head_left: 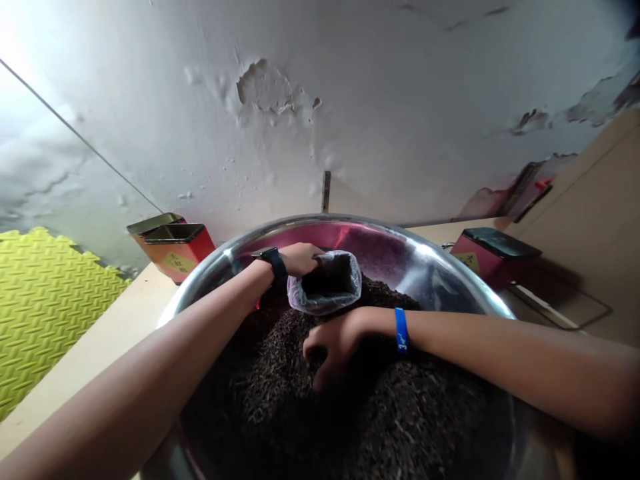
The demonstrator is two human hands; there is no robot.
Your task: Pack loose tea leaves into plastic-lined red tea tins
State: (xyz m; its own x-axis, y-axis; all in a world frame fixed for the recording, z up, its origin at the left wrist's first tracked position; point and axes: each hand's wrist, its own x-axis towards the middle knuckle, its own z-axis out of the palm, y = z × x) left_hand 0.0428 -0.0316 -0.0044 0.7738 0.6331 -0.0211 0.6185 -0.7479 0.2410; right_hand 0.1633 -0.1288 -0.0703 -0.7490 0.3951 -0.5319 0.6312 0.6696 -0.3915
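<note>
A wide shiny metal bowl holds a heap of dark, dried loose leaves that look like tea. Inside the bowl, my left hand, with a dark watch at its wrist, grips the far left rim of an upright container lined with a clear plastic bag. The bag's edge is folded over the rim; the container's inside is dark. Just in front of it, my right hand reaches down into the leaves with its fingers curled around some of them. Its fingertips are partly hidden. A blue band circles the right wrist.
Left of the bowl stand two open rectangular tins, red and orange. A red tin with a dark lid stands to the right. The bowl rests on a pale table. Yellow foam matting lies at left; a peeling wall rises behind.
</note>
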